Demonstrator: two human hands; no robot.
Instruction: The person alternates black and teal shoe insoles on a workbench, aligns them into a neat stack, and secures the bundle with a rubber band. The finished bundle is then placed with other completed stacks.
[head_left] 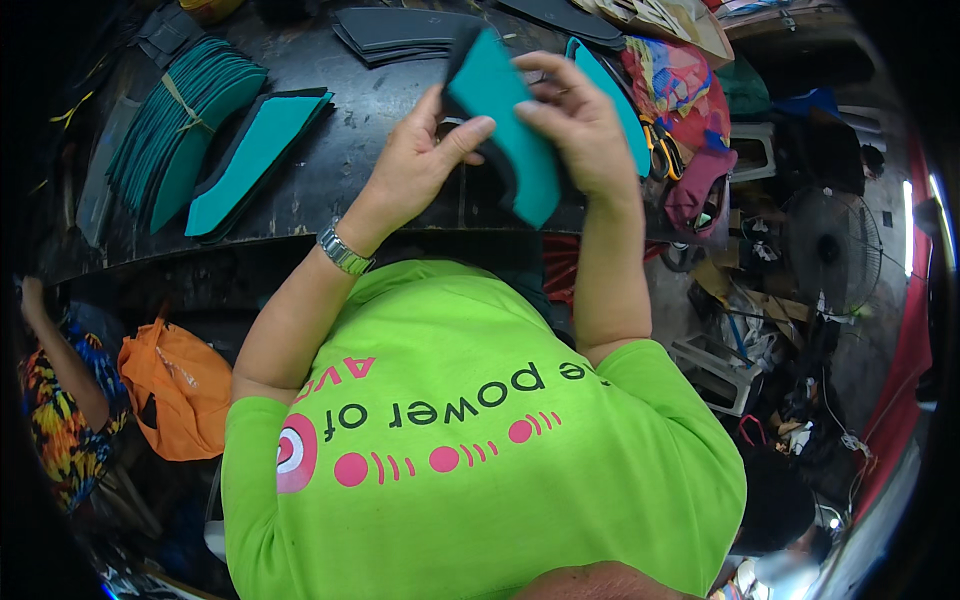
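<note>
Above the dark counter [380, 160] you hold a teal foam piece with black backing [510, 130] in both hands, its long axis running up-left to down-right. Your left hand [425, 155] pinches its left edge, thumb on the teal face. Your right hand [580, 125] grips the right side, fingers curled over. A bundled teal stack [185, 125] lies well left.

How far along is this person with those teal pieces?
Looks done: a tied bundle of teal pieces and a small stack beside it on the dark table. In hand: one teal-and-black piece, held between the left hand and right hand. Possibly left: dark pieces farther back and another teal piece behind the right hand.
</note>
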